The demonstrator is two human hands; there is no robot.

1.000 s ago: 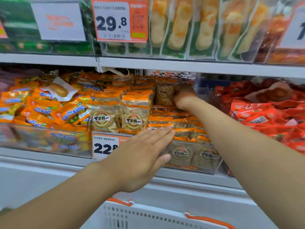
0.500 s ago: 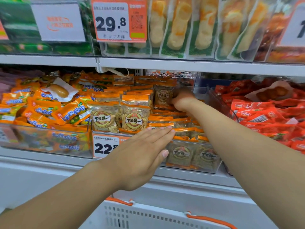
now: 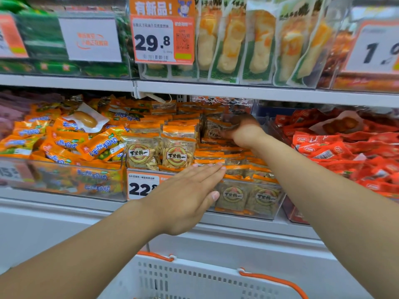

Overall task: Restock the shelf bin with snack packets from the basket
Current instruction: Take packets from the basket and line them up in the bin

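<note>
We see shop, snack aisle. White shelves (image 3: 237, 91) stacked in tiers across frame. Clear bins (image 3: 248, 212) packed with sealed snack packets (image 3: 177, 152). Orange price tags: 29.8 tag (image 3: 162, 39) upper centre, 22.8 tag (image 3: 142, 187) on bin front. White shopping basket (image 3: 194, 279) with orange handles at bottom.

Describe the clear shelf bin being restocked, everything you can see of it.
The clear plastic shelf bin sits on the middle shelf between the orange-packet bin and the red-packet bin. It holds rows of orange-topped seed packets, mostly upright. A 22.8 price tag hangs on its front. The left hand lies flat at its front edge; the right hand reaches among the rear packets.
</note>
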